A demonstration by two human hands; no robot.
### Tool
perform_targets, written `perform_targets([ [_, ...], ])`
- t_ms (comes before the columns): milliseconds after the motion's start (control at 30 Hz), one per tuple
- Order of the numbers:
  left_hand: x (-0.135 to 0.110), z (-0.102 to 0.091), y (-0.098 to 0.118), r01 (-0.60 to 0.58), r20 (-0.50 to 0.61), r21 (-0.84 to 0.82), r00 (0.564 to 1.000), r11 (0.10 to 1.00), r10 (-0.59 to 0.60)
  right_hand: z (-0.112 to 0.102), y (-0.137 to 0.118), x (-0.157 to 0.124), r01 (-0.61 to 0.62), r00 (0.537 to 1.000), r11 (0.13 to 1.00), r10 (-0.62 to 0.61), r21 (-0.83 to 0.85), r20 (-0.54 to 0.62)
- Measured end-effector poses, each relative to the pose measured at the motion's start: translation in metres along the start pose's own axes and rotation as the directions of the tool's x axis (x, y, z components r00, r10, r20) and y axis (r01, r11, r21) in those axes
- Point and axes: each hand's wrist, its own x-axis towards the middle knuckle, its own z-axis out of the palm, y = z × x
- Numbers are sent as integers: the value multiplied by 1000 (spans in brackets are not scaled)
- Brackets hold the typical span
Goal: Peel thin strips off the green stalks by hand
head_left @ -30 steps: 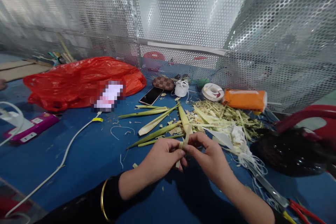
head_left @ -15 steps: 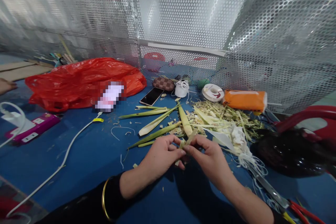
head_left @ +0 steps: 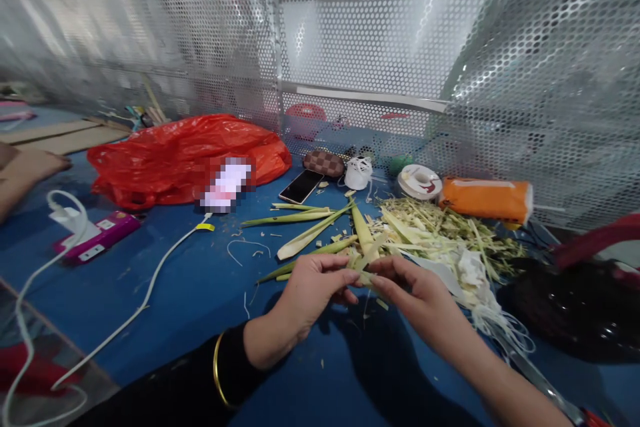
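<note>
Between my two hands is a pale green strip of leaf (head_left: 371, 253), bent or folded where the fingers meet. My left hand (head_left: 313, 290) pinches its left side between thumb and forefinger. The thumb and fingertips of my right hand (head_left: 417, 288) pinch it from the right. Just beyond my hands lie several long green leaf sheaths (head_left: 307, 235) on the blue table. One broad pale sheath (head_left: 361, 223) points away from me, its near end partly behind the held strip. A heap of shredded plant scraps (head_left: 445, 230) spreads to the right of it.
Farther back are a red plastic bag (head_left: 190, 153), a lit phone (head_left: 227, 185) on a white cable, a dark phone (head_left: 301, 185), a tape roll (head_left: 420, 181) and an orange packet (head_left: 485, 197). A dark shiny object (head_left: 575, 313) stands right. Another person's arm (head_left: 30, 170) reaches in left.
The view has swung slightly left. My fingers have shifted on the leaf strip, and more of it shows between them. The other person's arm reaches farther into view.
</note>
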Motion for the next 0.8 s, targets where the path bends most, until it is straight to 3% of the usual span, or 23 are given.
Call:
perform_targets([
  [167, 2, -4, 5, 58, -36, -34, 998, 998, -59, -18, -5, 2, 19, 1000, 1000, -19, -14, -12],
  [400, 0, -2, 8, 81, -21, -21, 996, 996, -81, -18, -10, -3, -94, 993, 943, 66, 319, 98],
  [500, 0, -2, 7, 79, 7, -7, 997, 997, -79, -15, -10, -4, -111, 991, 919, 74, 378, 110],
  [700, -1, 0, 4, 77, 21, 15, 997, 997, -78, -7, -12, -2, 92, 991, 977, -70, 193, -118],
  [800, -3, 2, 4, 50, 45, 8, 998, 999, -50, -2, -12, -3, 50, 992, 962, -17, 268, -124],
])
